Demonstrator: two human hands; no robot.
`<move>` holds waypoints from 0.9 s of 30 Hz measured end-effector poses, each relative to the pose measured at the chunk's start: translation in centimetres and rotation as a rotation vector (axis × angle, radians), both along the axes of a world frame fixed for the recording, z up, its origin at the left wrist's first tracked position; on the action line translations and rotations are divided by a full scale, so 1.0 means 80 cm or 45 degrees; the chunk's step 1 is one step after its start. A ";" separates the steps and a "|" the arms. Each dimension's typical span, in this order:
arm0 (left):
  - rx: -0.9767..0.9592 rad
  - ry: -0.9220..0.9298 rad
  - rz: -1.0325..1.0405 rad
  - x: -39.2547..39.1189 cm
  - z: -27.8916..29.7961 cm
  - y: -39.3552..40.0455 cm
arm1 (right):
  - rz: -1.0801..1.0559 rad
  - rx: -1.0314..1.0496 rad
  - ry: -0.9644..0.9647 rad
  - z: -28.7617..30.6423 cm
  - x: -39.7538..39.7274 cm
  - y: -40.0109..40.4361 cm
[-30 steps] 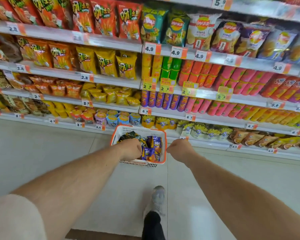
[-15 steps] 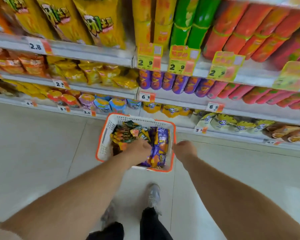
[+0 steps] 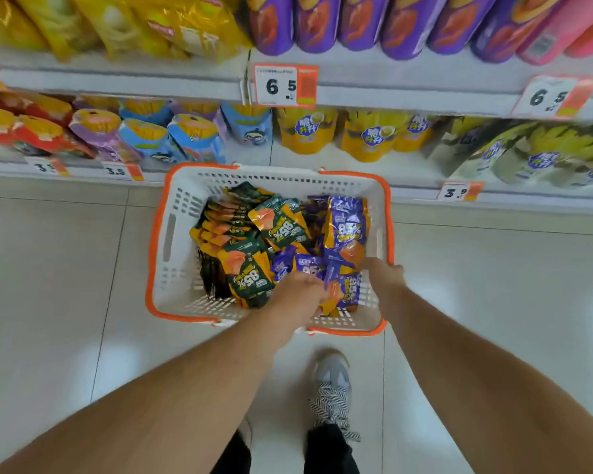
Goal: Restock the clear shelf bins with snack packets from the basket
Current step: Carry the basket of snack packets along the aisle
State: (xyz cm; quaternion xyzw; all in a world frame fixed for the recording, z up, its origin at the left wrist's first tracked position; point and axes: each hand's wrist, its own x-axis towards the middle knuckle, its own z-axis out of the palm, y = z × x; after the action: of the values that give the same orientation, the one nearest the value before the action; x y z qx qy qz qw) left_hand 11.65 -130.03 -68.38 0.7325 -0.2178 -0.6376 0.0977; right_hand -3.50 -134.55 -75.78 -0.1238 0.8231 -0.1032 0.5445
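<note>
A white basket with an orange rim (image 3: 172,254) stands on the floor in front of the lowest shelf. It holds several snack packets: dark green and orange ones (image 3: 247,271) on the left, purple ones (image 3: 344,224) on the right. Both my hands are inside it at the near right. My left hand (image 3: 297,294) curls its fingers round a purple packet (image 3: 348,289) near the basket's front wall. My right hand (image 3: 386,275) pinches the lower end of the upright purple packet; its fingertips are partly hidden. No clear bin is in view.
The lowest shelf (image 3: 356,165) behind the basket holds blue, purple, red and yellow snack bags, with price tags (image 3: 285,85) on the shelf edges. Purple tubes (image 3: 353,18) stand on the shelf above. My shoe (image 3: 332,381) is on the pale tiled floor just behind the basket.
The view has dropped much closer to the basket and the low shelves. Both hands have gone from the basket's near rim down into the purple packets.
</note>
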 end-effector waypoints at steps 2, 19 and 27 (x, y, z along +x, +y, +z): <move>-0.006 -0.037 -0.035 0.012 -0.011 0.004 | 0.077 0.016 0.195 0.009 0.015 0.000; 0.055 -0.858 -0.076 0.244 -0.064 0.030 | 0.701 -0.041 -0.308 0.055 0.258 -0.002; 0.037 -0.606 0.279 0.304 -0.122 -0.006 | 0.676 0.042 -0.184 0.008 0.301 -0.005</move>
State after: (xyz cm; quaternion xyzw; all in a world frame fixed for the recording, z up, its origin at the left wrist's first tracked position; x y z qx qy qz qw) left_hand 35.93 -130.47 -78.14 0.8823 -0.1449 -0.4361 0.1018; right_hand 20.56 -134.92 -75.15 -0.3185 0.7225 0.0481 0.6118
